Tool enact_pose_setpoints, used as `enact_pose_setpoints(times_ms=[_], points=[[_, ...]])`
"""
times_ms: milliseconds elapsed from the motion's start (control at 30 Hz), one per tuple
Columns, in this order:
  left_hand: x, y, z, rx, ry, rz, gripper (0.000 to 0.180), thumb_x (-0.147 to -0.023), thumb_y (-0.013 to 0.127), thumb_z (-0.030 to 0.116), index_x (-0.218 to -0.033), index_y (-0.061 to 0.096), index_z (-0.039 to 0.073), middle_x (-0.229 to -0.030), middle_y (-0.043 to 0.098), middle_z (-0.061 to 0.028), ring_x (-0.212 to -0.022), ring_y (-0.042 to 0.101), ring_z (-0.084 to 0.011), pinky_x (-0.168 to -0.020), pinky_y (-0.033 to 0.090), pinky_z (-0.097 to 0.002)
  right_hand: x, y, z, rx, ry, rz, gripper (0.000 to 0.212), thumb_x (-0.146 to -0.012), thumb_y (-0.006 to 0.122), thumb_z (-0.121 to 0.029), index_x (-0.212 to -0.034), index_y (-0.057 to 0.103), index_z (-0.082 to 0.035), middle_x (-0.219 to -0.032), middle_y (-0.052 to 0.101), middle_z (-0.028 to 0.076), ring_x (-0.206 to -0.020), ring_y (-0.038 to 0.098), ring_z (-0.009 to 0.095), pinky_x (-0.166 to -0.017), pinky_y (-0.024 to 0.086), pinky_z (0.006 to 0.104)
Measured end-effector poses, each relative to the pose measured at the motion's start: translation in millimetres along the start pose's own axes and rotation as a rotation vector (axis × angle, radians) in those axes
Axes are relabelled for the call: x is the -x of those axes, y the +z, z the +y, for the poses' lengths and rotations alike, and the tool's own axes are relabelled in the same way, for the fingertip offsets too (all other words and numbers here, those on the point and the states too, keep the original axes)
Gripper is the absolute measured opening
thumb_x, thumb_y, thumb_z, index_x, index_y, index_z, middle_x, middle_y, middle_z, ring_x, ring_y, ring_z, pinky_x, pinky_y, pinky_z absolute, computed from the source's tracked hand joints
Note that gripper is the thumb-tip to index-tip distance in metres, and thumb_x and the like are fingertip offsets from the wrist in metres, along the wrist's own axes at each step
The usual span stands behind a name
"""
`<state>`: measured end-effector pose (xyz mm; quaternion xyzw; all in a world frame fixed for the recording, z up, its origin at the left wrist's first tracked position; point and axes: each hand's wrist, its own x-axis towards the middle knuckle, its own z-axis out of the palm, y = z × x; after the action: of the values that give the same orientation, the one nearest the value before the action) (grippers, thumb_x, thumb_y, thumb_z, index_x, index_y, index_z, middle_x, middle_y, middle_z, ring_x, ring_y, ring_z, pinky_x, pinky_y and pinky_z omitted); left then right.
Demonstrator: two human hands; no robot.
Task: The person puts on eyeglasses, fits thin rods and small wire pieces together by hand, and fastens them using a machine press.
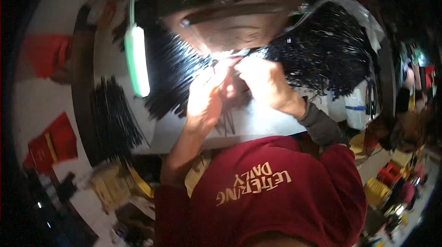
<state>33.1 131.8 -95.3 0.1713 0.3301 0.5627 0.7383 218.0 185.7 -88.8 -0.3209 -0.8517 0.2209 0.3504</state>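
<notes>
Black strands (322, 40) between both hands (235, 86)

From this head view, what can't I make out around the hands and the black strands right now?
- What the left hand and right hand pinch: washed out by lamp glare where their fingers meet.
- Whether the black strands are wires, ties or fibres: too fine and blurred.
- The brown object above the hands: its top is cut off in shadow.
- The table's near edge: hidden by the red shirt.

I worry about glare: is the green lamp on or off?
On. The green lamp glows bright white along its face above the white table.
</notes>
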Motion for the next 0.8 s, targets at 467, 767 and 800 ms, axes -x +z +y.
enact_pose_setpoints(times_ms=[467, 767, 800], points=[[-19.3, 7.4, -4.9, -0.716, 0.376, 0.161, 0.018, -0.087, 0.065, 0.003, -0.104, 0.065, -0.001, -0.087, 0.067, -0.0020, -0.067, 0.056, -0.0051, -0.062, 0.046, -0.0199, -4.9, 18.2, -7.2, -0.565, 0.594, 0.160, 0.014, -0.091, 0.062, -0.009, -0.099, 0.067, 0.002, -0.075, 0.067, 0.004, -0.063, 0.061, 0.007, -0.055, 0.050, 0.0207], [-20.7, 7.3, -2.8, -0.535, 0.296, 0.106, 0.032, -0.087, 0.063, 0.004, -0.118, 0.056, 0.001, -0.096, 0.067, -0.0043, -0.069, 0.057, -0.0029, -0.052, 0.046, -0.0168, -6.4, 22.8, -7.6, -0.592, 0.653, 0.121, 0.016, -0.092, 0.059, -0.010, -0.100, 0.067, 0.002, -0.078, 0.067, 0.005, -0.065, 0.062, 0.008, -0.057, 0.052, 0.0220], [-20.5, 6.6, -2.4, -0.533, 0.315, 0.092, 0.031, -0.088, 0.063, 0.004, -0.118, 0.056, 0.001, -0.097, 0.066, -0.0043, -0.068, 0.057, -0.0030, -0.052, 0.046, -0.0167, -6.6, 22.9, -7.7, -0.593, 0.652, 0.118, 0.016, -0.092, 0.059, -0.010, -0.100, 0.067, 0.002, -0.078, 0.067, 0.005, -0.065, 0.062, 0.008, -0.057, 0.052, 0.0220]])
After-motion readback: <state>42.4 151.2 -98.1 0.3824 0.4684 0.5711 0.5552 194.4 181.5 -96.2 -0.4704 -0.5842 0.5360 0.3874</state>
